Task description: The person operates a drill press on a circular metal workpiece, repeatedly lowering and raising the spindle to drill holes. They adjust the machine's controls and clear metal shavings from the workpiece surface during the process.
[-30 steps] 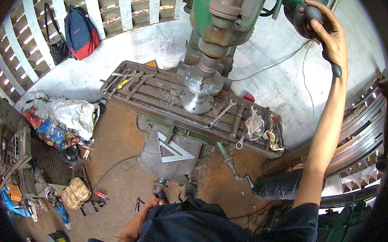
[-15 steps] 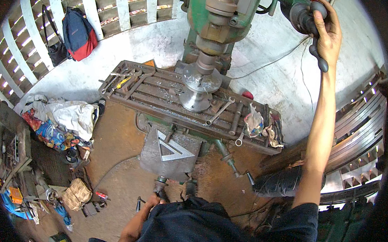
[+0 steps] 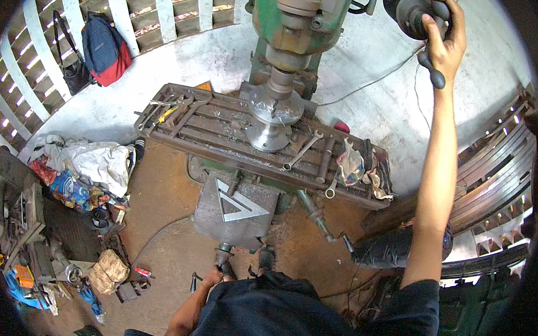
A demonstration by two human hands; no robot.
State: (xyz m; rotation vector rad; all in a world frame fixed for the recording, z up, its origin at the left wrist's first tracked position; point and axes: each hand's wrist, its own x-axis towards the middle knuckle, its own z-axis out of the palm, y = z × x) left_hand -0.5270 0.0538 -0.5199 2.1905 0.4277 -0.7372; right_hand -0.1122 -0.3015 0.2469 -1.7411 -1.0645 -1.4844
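Observation:
High at the right, my right hand is closed round a black ball-ended handle on the side of a green milling machine. Low in the middle, my left hand grips a crank handle below the machine's knee; my shirt partly hides its fingers. Under the spindle, a shiny round flanged metal workpiece stands on the slotted machine table. Bright metal chips lie on its upper disc and around it. A cutting tool tip appears to meet the upper disc.
A wrench, a metal bar and rags lie on the table's right; several hand tools lie on its left. A triangular metal plate rests below. Another crank juts out at front right. Cloths are heaped left.
The view has shifted slightly. My right hand and the ball-ended handle appear a little farther left and higher. My left hand stays at the lower crank.

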